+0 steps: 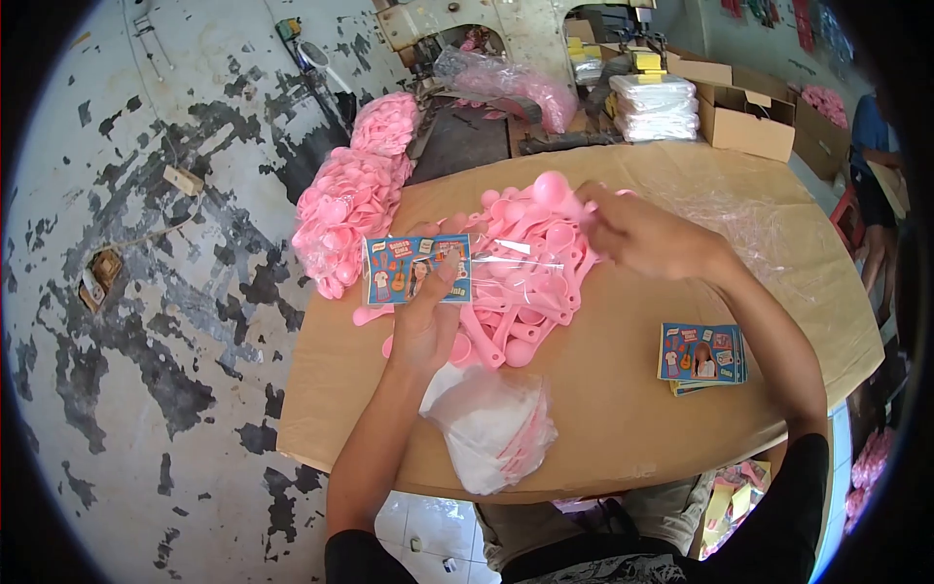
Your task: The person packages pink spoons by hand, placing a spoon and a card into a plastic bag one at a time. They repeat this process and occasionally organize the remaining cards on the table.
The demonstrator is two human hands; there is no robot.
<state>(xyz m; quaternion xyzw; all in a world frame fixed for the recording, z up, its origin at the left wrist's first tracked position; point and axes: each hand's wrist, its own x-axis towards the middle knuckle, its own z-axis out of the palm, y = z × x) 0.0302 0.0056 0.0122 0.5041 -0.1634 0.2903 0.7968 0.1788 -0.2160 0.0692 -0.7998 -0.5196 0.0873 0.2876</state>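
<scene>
My left hand (pixel 425 316) is closed on a blue printed card (pixel 389 273), its thumb lying across the front. A clear plastic bag (pixel 520 263) stretches rightward from the card over the pile. Above the pile's right side, my right hand (pixel 652 234) pinches a pink spoon (pixel 552 190) with a round bowl; its fingers are slightly blurred. Beneath both hands lies a heap of loose pink spoons (pixel 511 326) on the brown table (pixel 603 409). A stack of blue printed cards (pixel 702 355) rests under my right forearm.
Bulging clear bags of pink spoons (pixel 341 219) sit at the table's left edge. Clear plastic bags (pixel 491 428) lie near the front edge. Crumpled clear film (pixel 735 229) covers the right side. Behind are a cardboard box (pixel 747 127) and stacked packs (pixel 657 107). Another person (pixel 876 146) is at far right.
</scene>
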